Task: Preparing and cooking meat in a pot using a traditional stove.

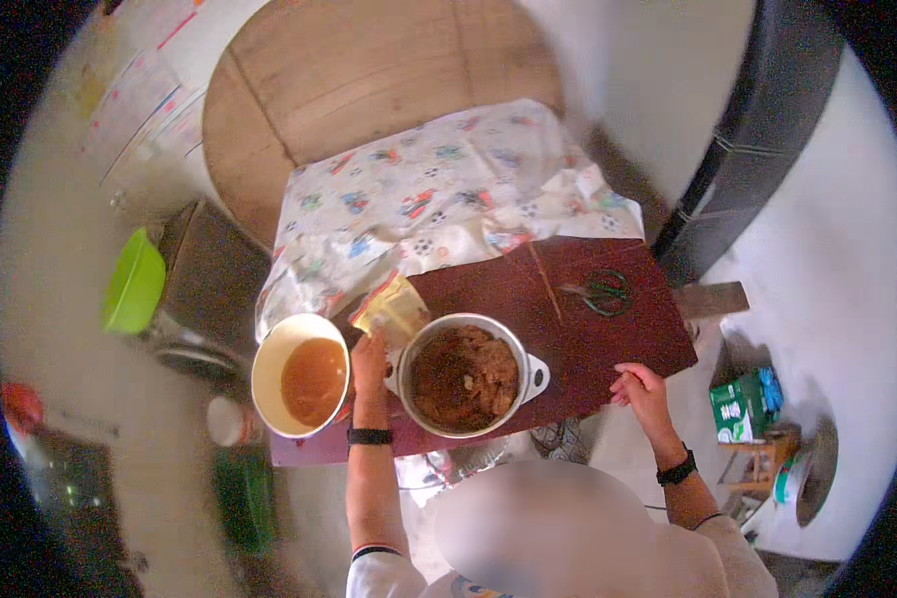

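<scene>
My left hand (370,362) reaches between two pots and grips the lower edge of a yellowish clear plastic packet (395,310); its fingertips are partly hidden. To its left stands a cream pot (269,381) with orange-brown liquid (312,385) in it. On its other side is a metal pot (514,336) with pale side handles. Brown, wet-looking pieces of food (486,370) fill it, with a dark patch on top. My right hand (643,385) hovers by the table's front right edge, fingers loosely bent and nothing visible in them.
Green-handled scissors (605,293) and a thin stick (546,284) lie on the dark red tabletop (478,291). A patterned cloth (448,187) covers the far part. Beyond leans a round wooden board (389,82). A green box (740,407) sits on a small wooden stool (759,463) at right.
</scene>
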### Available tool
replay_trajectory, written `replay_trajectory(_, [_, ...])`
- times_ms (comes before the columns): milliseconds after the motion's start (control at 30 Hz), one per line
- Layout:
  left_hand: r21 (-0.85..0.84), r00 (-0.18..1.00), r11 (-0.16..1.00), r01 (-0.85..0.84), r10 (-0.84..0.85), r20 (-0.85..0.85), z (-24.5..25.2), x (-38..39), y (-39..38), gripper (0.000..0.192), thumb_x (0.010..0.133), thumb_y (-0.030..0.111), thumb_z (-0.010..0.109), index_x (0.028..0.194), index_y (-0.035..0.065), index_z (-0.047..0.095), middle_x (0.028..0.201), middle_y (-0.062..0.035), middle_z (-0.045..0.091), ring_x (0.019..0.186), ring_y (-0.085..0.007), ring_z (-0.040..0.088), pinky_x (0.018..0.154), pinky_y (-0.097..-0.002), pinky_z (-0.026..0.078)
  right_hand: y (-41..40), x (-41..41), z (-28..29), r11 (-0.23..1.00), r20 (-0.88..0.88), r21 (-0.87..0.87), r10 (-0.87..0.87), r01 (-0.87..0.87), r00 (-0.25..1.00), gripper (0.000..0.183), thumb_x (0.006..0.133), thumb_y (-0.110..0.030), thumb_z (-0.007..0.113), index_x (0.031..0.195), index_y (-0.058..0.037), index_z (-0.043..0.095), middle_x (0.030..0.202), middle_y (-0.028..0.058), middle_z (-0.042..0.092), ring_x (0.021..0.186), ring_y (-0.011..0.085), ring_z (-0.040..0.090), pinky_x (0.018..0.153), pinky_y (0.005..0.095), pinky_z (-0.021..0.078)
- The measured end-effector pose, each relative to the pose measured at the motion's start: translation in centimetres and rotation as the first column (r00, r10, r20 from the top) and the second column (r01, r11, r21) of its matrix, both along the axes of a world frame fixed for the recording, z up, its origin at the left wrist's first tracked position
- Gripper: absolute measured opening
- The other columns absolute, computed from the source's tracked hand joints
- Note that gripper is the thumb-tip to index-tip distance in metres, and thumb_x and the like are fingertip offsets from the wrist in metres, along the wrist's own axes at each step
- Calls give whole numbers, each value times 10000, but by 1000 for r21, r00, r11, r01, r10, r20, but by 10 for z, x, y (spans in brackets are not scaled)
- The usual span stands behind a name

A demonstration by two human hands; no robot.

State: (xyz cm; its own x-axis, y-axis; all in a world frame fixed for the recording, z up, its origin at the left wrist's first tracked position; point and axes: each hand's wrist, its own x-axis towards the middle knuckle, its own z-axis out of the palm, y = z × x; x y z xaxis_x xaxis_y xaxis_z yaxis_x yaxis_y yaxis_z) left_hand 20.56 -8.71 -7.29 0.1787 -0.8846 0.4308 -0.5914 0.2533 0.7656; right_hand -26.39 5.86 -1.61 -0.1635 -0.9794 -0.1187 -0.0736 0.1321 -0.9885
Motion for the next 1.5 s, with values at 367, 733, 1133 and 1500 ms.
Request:
replay_trajectory(367, [59,897,995,-74,93,-432,64,-61,-11,313,915,242,509,787,-42,545,725,-62,549,637,-117,498,558,-279,453,52,-49,-11,981,-88,43,-184,188,979,172,908,-98,468,990,-37,606,703,44,600,584,113,573,546,252,500])
replay_trajectory(733, [171,800,982,78,41,-598,160,-253,81,231,910,205,521,983,1,600,816,-13,590,659,-78,538,502,-206,453,79,-166,-29,984,-16,37,-174,175,985,199,910,-114,449,1029,-22,580,738,76,628,575,122,586,501,235,474])
replay_trajectory(1133, [232,625,941,246,30,-780,129,-484,130,206,888,210,565,969,31,630,826,21,613,649,-46,529,529,-186,420,71,-370,-42,976,-411,-146,-208,161,887,183,895,-107,465,989,-22,598,692,60,619,557,105,577,487,232,471])
replay_trajectory(1500, [346,643,851,395,13,-766,97,-543,130,219,908,192,518,991,9,605,848,4,609,689,-58,544,598,-213,453,-52,-415,32,972,-801,-236,-187,-13,569,252,817,-198,561,1045,-92,581,898,144,631,811,333,599,692,419,493])
